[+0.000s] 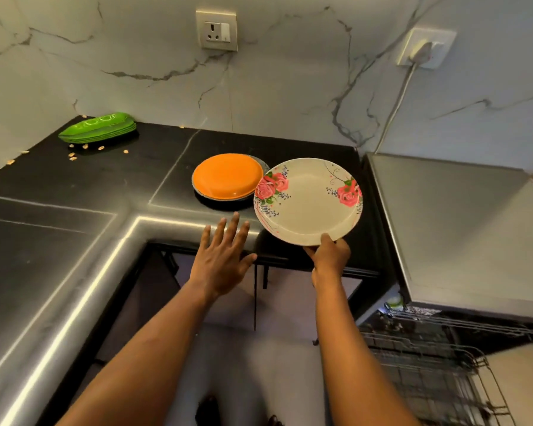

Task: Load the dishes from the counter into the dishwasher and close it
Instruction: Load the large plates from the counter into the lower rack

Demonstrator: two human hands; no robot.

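- In the right hand (pixel 330 255), a floral plate (pixel 308 201): pinched at the near rim, thumb on top, other fingers curled underneath.
- Cream, with pink roses on two sides; tilted, face up, over the right end of the black counter (pixel 90 186). Whether touching the counter or clear of it, impossible to tell.
- Left hand (pixel 222 256) spread wide, fingers straight, palm down, holding nothing.
- Over the front edge of the counter, fingertips just short of the orange plate (pixel 228 175); contact with the counter unclear.
- Orange plate face up on top of a small stack, grey plates (pixel 228 199) showing as rims beneath it; just left of the floral plate, their edges overlapping in the view.
- Stack of green plates (pixel 100 126) in the far left corner of the counter, by the wall, with pale crumbs (pixel 71 155) scattered in front.
- Dishwasher (pixel 459 226) right of the counter, silver top; its wire rack (pixel 428 364) pulled out at lower right, well apart from the floral plate.
- On the marbled wall, a socket (pixel 217 30), and farther right a plug (pixel 420 50) with a white cable (pixel 397 99) running down behind the dishwasher.
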